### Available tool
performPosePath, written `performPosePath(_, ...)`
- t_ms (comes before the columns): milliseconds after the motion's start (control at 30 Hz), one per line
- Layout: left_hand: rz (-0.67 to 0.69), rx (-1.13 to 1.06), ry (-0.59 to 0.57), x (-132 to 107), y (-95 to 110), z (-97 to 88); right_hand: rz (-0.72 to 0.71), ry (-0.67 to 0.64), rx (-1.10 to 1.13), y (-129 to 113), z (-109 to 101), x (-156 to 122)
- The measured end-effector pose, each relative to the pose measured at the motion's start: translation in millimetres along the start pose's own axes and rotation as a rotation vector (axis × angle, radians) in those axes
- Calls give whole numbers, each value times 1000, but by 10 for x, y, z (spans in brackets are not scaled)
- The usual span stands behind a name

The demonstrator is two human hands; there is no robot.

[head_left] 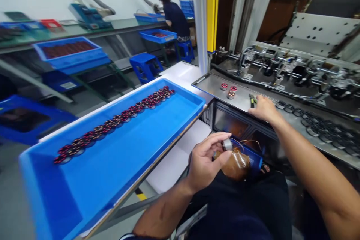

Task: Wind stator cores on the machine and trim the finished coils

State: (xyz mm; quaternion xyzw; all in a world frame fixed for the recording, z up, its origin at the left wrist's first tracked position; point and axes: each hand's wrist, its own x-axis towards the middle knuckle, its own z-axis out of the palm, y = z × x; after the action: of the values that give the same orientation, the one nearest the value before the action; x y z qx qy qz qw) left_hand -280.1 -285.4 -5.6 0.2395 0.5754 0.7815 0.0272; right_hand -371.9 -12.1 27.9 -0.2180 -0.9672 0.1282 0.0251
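My left hand (206, 159) grips a small motor stator (227, 144) with a silvery rim, held above my lap between thumb and fingers. Thin copper-coloured wire loops out to the right of it. Over on the metal bench, my right hand (263, 108) has its thumb and fingers closed about a pair of pliers (252, 101) with green-and-black handles; the jaws are hard to make out. Just left of the pliers sit three stators (231, 93) with red tops and silvery sides. Rows of black rings (317, 123) lie to the right of my right forearm.
A long blue tray (135, 153) on my left holds a band of red, black and copper stators (112, 123). Behind the bench stands a machine with several clamp units (281, 65). A brown plastic bag (236, 163) is by my lap. A co-worker (176, 17) sits farther back.
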Motion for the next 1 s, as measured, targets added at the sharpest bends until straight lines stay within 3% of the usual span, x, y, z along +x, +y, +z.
performPosePath(133, 6, 5, 2, -50, 42, 41, 9, -3, 170, 152, -95, -13)
performPosePath(233, 26, 23, -14, -84, 66, 62, -44, -29, 372, 329, -269, -241)
performPosePath(333, 58, 51, -23, -101, 90, 78, -166, -84, 667, 536, -277, -848)
performPosePath(400, 70, 50, -31, -100, 103, 97, -262, -306, 1109, 657, -94, -1419)
performPosePath(433, 67, 45, -35, -97, 106, 112, -261, -437, 1187, 699, 42, -1721)
performPosePath(467, 57, 38, -42, -93, 106, 132, -244, -490, 1238, 726, 192, -2014)
performPosePath(500, 44, 31, -50, -89, 103, 158, -221, -508, 1263, 735, 339, -2283)
performPosePath(600, -7, 3, -88, -76, 77, 269, -218, -329, 1264, 685, 629, -2842)
performPosePath(733, -62, -21, -140, -58, 27, 434, -416, -125, 1159, 605, 570, -2963)
performPosePath(867, -65, -43, -164, -53, 14, 513, -482, -65, 1043, 590, 412, -2802)
performPosePath(1000, -52, -37, -157, -66, 37, 499, -540, -47, 1013, 556, 400, -2702)
